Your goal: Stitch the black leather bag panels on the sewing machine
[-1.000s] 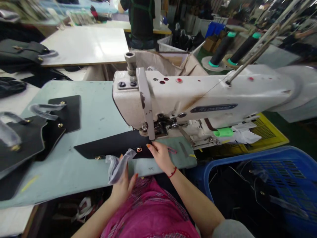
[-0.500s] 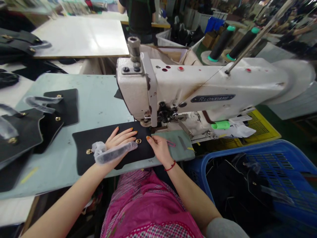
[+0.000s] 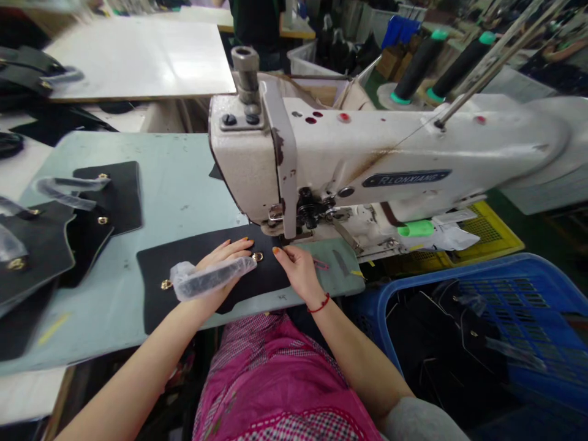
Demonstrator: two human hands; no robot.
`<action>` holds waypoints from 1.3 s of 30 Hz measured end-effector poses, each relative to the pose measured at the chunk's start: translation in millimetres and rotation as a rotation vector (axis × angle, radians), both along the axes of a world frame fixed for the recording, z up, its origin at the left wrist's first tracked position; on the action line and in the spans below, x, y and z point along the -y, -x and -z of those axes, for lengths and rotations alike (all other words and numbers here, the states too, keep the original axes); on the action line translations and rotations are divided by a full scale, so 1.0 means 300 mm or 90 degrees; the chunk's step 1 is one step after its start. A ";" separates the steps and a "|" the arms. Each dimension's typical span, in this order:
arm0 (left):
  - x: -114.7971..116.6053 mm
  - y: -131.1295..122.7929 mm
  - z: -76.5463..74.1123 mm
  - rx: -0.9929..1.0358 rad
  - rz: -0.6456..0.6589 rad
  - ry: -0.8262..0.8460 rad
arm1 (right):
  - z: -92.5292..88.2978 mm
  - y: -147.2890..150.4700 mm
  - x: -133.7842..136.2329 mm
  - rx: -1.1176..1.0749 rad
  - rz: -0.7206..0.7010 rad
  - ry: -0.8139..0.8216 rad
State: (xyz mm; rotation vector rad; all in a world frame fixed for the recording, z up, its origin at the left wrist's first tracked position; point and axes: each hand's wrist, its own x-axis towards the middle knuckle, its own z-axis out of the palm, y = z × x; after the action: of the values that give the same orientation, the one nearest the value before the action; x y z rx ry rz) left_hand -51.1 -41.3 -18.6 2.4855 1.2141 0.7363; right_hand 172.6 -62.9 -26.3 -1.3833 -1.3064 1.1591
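A black bag panel [image 3: 158, 257] lies flat on the pale green table, its far edge beneath the head of the white sewing machine [image 3: 248, 147]. It bears gold buckles and a handle wrapped in clear plastic [image 3: 202, 283]. My left hand [image 3: 223, 260] rests flat on the panel under the handle, fingers stretched toward the needle area. At the panel's right edge, my right hand [image 3: 296, 269] pinches the material between thumb and fingers close to the presser foot. The needle itself is hard to make out.
More black panels with wrapped handles [image 3: 110, 196] lie on the table's left side. A blue basket [image 3: 390, 288] at the right holds black pieces. Thread cones [image 3: 420, 64] stand behind the machine. A pink clip-like item [image 3: 320, 264] lies beside my right hand.
The view has shifted slightly. My left hand's fingers have drawn closer together on the panel; my right hand keeps its pinch at the edge. The panel has turned very little.
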 end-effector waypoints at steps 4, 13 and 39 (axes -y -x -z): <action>-0.029 0.006 -0.013 -0.017 0.019 -0.005 | -0.009 0.006 -0.031 0.002 0.002 0.006; -0.097 0.023 0.001 0.017 0.034 0.022 | -0.026 -0.003 -0.007 0.021 -0.013 0.007; -0.095 -0.009 -0.079 -0.037 -0.083 0.070 | -0.055 -0.071 0.064 -0.217 -0.186 0.234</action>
State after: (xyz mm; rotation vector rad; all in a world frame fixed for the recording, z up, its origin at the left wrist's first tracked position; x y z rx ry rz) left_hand -48.3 -12.9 5.1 2.3725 1.4087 0.6149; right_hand 193.9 -82.2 -9.9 -1.1946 -1.1057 1.8195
